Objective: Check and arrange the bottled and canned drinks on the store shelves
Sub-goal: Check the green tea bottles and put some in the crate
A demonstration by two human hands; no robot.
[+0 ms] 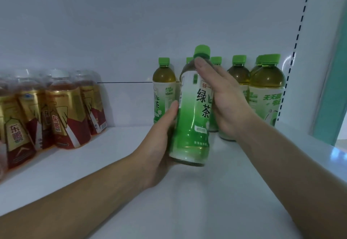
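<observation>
Both forearms are extended forward over the white shelf (187, 210). The green tea bottle (193, 111) is held between the two hands, in front of the row of like bottles (267, 90) that stands against the back panel, with its cap leaned slightly to the right. The left hand (162, 141) is wrapped round the lower left of the bottle, thumb laid up along the label edge. The right hand (223, 101) is closed on the upper right side, thumb pressed on the shoulder just under the cap. Whether the base touches the shelf cannot be determined.

The bottle is of clear plastic, rounded at the shoulder, with a ribbed green cap and a glossy white-to-green sleeve. At left, red-and-gold bottles (62, 107) are grouped in shiny film wrap. A slotted upright (298, 37) is noted at right.
</observation>
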